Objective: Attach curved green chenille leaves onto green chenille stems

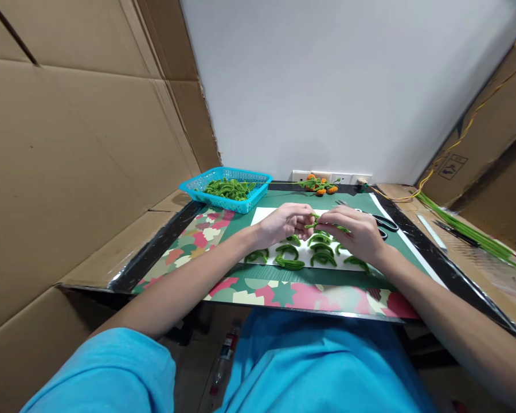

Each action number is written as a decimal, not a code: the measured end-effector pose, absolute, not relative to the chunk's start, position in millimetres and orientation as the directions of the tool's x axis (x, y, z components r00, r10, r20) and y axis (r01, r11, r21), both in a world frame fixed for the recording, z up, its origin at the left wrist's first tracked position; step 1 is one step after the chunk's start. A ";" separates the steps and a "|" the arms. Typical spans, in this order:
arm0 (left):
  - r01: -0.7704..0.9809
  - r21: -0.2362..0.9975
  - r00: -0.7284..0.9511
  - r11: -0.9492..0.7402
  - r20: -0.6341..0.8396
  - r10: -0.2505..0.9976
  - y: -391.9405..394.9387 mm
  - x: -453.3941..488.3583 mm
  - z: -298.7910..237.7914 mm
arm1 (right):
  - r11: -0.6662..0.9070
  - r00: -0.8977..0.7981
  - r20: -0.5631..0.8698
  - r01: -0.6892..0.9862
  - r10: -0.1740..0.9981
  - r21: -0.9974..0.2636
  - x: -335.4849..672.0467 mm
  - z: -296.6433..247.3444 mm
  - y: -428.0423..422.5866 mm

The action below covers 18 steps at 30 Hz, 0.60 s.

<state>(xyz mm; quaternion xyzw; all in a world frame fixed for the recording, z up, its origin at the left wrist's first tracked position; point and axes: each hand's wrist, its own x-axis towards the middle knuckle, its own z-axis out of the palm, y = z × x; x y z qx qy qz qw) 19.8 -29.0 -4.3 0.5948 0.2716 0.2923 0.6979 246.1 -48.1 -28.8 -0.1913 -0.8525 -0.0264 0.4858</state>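
My left hand [290, 222] and my right hand [352, 229] meet above a white sheet [264, 215]. Between their fingertips is a green fuzzy pipe cleaner [313, 221], pinched from both sides. Its far parts are partly covered by my fingers. Below the hands, several bent green pipe cleaner pieces [323, 254] lie in groups on the sheet. One thicker green bundle [289, 263] rests near the sheet's front edge. Black-handled scissors [384, 222] lie just beyond my right hand, partly hidden by it.
At the back left stands a blue plastic basket [258, 198] of green pieces. Orange and green pipe cleaner flowers [320, 184] lie by the wall sockets [341, 178]. Long green stems [468, 226] and a pale strip [432, 232] are at the right. Cardboard [69, 143] walls the left side.
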 end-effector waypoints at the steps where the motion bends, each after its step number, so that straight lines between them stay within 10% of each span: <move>1: -0.075 0.992 0.681 0.104 -0.026 0.732 -29.0 20.1 -4.6 | 0.931 -0.469 0.845 0.354 0.258 -0.088 246.3 -29.4 -47.3; 18: 0.025 0.951 0.557 -0.309 0.243 0.794 -31.7 15.0 1.7 | 0.879 -0.421 0.861 0.473 0.283 -0.058 249.1 -27.0 -43.8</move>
